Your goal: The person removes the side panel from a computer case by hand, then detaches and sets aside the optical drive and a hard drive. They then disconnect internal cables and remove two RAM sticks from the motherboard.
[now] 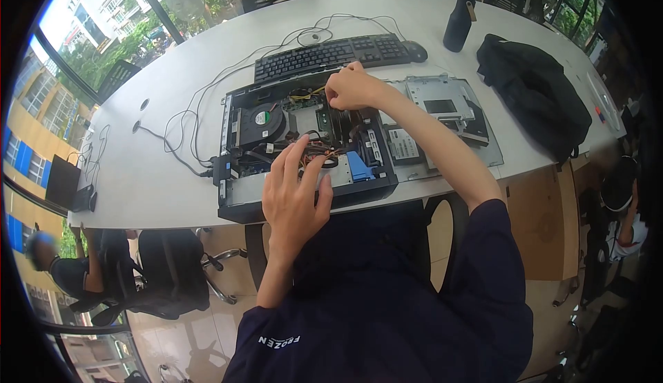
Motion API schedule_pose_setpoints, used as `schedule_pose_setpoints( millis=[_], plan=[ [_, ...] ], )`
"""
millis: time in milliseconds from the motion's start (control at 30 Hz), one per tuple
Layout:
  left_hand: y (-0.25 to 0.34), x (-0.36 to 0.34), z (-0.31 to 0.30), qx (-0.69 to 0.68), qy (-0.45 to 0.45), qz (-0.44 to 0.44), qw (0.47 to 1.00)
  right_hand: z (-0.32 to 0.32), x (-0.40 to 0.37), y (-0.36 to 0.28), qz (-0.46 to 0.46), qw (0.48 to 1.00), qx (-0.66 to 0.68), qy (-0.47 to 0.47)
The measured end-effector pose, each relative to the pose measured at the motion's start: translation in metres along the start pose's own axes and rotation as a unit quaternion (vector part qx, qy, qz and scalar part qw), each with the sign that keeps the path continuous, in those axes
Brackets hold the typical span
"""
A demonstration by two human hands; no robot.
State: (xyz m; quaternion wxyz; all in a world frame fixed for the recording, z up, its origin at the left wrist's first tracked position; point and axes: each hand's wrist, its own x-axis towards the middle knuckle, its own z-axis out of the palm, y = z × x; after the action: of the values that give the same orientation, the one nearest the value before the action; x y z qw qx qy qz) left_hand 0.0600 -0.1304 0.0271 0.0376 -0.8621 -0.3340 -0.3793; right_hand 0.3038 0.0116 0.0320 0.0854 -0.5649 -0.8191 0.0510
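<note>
An opened desktop computer case (238,212) lies flat on the table in front of me, its insides exposed. My left hand (293,193) hovers over or rests on the bundle of cables (318,156) near its front edge, fingers spread. At the far side of the case, my right hand (353,89) is closed, its fingertips bent down and hidden beside some yellow wires (304,96). Whatever it grips cannot be made out. A round black blower fan (264,124) sits in the left part of the case, and a blue plastic latch (359,167) at the right front.
Behind the case lie a black keyboard (331,56) and a mouse (416,51). Metal panels (442,100) and a drive (404,145) lie to the right, under my forearm. Farther right are a dark bottle (459,24) and a black bag (532,93). A cable (173,149) runs along the left.
</note>
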Motion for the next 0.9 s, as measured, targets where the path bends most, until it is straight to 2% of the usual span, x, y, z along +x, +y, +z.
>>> schedule_pose_setpoints(
  millis=[200,300,367,400,467,500,533,567,600,667,700,900],
  plan=[
    [0.0,0.0,-0.001,0.002,0.0,0.001,1.0,-0.002,-0.001,-0.002,0.003,1.0,-0.009,-0.009],
    [0.001,-0.001,-0.002,0.002,-0.006,-0.005,1.0,-0.01,-0.007,-0.004,-0.009,0.999,0.033,0.019],
    [0.0,-0.001,-0.001,0.003,-0.005,-0.004,1.0,-0.018,-0.01,-0.008,0.029,0.991,0.126,0.043],
    [0.0,-0.001,-0.001,0.003,-0.006,-0.003,1.0,-0.022,-0.014,-0.01,0.03,0.991,0.125,0.043],
    [0.0,0.0,-0.001,-0.001,-0.007,-0.005,1.0,-0.03,-0.02,-0.016,0.022,0.958,0.278,0.057],
    [0.0,-0.001,-0.001,-0.003,-0.009,-0.007,1.0,-0.03,-0.023,-0.018,0.021,0.959,0.278,0.056],
    [-0.001,-0.001,-0.001,-0.003,-0.008,-0.008,1.0,-0.031,-0.026,-0.019,0.034,0.908,0.418,-0.012],
    [-0.002,-0.002,0.0,0.002,-0.009,-0.005,1.0,-0.03,-0.028,-0.021,0.046,0.833,0.546,-0.079],
    [-0.003,-0.002,0.001,0.005,-0.011,-0.001,1.0,-0.026,-0.029,-0.022,0.046,0.833,0.546,-0.08],
    [-0.003,-0.002,0.001,0.004,-0.008,0.001,1.0,-0.02,-0.032,-0.026,0.03,0.835,0.521,-0.173],
    [-0.003,-0.002,0.001,0.004,-0.004,0.003,1.0,-0.024,-0.035,-0.031,0.063,0.828,0.524,-0.188],
    [0.0,-0.001,0.0,-0.007,-0.003,-0.003,1.0,-0.017,-0.028,-0.038,0.067,0.829,0.517,-0.203]
  ],
)
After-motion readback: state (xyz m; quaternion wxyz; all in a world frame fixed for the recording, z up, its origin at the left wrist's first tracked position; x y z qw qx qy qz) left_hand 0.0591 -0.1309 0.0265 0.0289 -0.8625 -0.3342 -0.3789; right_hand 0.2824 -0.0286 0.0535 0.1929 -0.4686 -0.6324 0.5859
